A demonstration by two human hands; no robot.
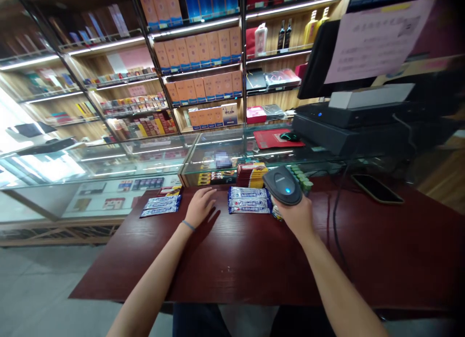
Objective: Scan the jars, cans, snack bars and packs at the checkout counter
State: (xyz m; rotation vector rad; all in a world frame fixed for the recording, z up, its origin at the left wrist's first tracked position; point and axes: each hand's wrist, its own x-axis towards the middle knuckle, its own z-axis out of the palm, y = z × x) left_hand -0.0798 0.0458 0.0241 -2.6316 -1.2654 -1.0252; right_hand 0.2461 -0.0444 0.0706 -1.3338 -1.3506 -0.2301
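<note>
My right hand [296,216] grips a dark handheld barcode scanner [283,184] with a blue light on top, held just right of a stack of blue-and-white snack packets [249,200] on the dark red wooden counter [254,264]. My left hand [199,204] lies flat on the counter, fingers stretched out, holding nothing. It rests between that stack and a second pile of blue packets [158,205] to its left. Red and yellow packs [251,174] are stacked behind the middle packets.
A black phone [377,188] lies at the counter's right. A cash register and printer [348,123] stand behind on a glass display case [152,155], with a mouse on a red pad [278,138]. A cable [336,216] crosses the counter. Shelves of boxes and bottles fill the back.
</note>
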